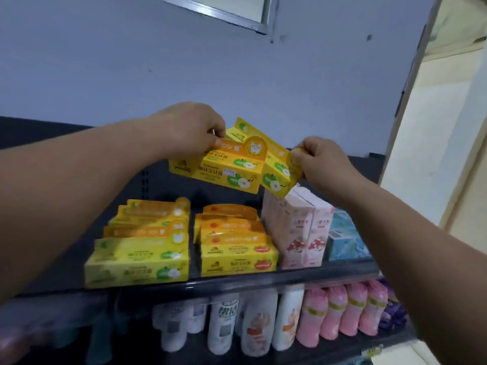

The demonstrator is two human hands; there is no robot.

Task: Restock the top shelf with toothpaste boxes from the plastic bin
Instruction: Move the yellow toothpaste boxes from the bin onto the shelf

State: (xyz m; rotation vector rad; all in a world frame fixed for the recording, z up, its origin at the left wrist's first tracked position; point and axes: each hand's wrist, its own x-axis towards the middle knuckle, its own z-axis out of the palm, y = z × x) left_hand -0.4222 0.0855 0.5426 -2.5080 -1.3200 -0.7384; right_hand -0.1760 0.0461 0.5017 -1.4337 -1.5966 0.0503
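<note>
Evidently the placing step is in hand: the person holds two yellow green-apple toothpaste boxes up in the air above the top shelf (pixel 263 279), not yet set down. The left hand (pixel 192 127) pinches the near box (pixel 218 172) at its upper left end, thumb on the front face and fingers curled behind. The right hand (pixel 319 159) pinches the right end of the far box (pixel 276 177), which sits partly behind the first and tilts down to the right, its lower corner just over the upright pink boxes (pixel 297 227). The two boxes overlap at the middle, and it cannot be told whether they are only touching or caught together. On the shelf below, a matching green-apple stack (pixel 139 256) stands at the left, a strawberry stack (pixel 237 254) beside it, then the pink boxes and some blue boxes (pixel 345 238) at the right. The plastic bin is out of view. The next move probably calls for separating the pair, turning each one level with its print facing forward, and carrying them down and left onto the green-apple stack, clear of the strawberry stack. That stack looks a little uneven, so a gentle, square landing would likely keep it from sliding.
</note>
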